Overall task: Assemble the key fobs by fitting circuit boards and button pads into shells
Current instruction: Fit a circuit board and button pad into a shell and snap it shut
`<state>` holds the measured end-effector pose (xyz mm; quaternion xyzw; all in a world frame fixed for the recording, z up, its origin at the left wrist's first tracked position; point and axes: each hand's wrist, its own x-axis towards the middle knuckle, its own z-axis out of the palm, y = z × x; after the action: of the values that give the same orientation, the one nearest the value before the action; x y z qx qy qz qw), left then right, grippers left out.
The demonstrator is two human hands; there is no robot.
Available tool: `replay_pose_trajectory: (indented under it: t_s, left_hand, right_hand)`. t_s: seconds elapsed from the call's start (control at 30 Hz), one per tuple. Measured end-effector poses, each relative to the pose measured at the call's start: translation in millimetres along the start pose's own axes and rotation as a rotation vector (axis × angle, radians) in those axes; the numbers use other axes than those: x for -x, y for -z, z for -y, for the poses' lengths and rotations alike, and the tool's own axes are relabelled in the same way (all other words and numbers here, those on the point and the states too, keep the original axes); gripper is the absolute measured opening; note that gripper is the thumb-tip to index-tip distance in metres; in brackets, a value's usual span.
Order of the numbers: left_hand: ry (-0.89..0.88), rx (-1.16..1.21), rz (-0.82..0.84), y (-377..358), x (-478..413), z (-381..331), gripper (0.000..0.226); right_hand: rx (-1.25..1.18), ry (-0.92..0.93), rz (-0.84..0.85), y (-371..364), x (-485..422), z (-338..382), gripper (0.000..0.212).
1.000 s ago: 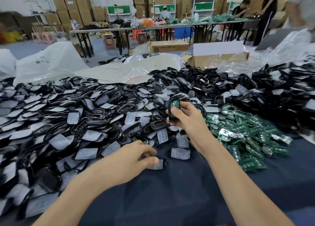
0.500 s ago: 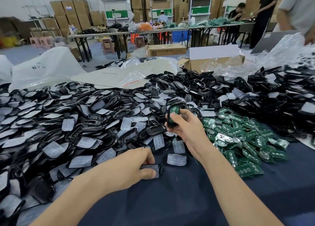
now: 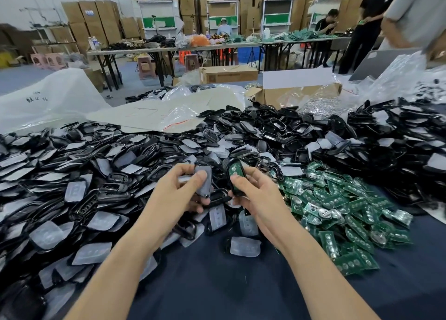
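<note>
My right hand grips a black shell with a green circuit board seated in it, held upright above the pile. Just to its left, my left hand pinches a shell half with a translucent grey button pad between thumb and fingers. The two parts are a few centimetres apart and do not touch. A large heap of black shells and grey pads covers the table's left and back. Loose green circuit boards lie in a pile to the right of my right hand.
The dark blue tablecloth shows in front of me, with single pads lying on it. An open cardboard box and plastic bags sit behind the heap. People stand at the far right by long work tables.
My left hand picked a padded shell half off the cloth and raised it beside the right hand. My right hand kept hold of the shell with the board, shifting slightly.
</note>
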<state>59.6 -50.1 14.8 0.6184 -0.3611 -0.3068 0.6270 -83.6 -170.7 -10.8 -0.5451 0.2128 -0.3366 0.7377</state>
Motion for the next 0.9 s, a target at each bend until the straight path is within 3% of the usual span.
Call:
replay_pose_trajectory:
  t_s: [0.07, 0.2, 0.4, 0.57, 0.9]
  left_hand:
    - [0.013, 0.095, -0.05, -5.7, -9.4, 5.9, 0.041]
    - [0.011, 0.155, -0.086, -9.9, -17.0, 21.3, 0.025]
    - [-0.003, 0.22, -0.051, -9.2, -15.7, 21.2, 0.038]
    - [-0.027, 0.191, -0.027, -12.5, -12.2, 22.1, 0.015]
    - [-0.122, 0.013, -0.051, -16.1, -5.8, 18.5, 0.02]
  right_hand:
    - [0.046, -0.004, -0.004, 0.8, -1.6, -1.2, 0.016]
    - [0.092, -0.003, -0.005, 2.4, -3.5, -3.8, 0.029]
    - [0.055, -0.005, -0.037, 1.0, -2.2, -0.2, 0.019]
    - [0.014, -0.01, -0.044, -1.3, -0.3, 0.7, 0.022]
    - [0.174, 0.008, 0.047, -6.1, 7.1, 0.6, 0.013]
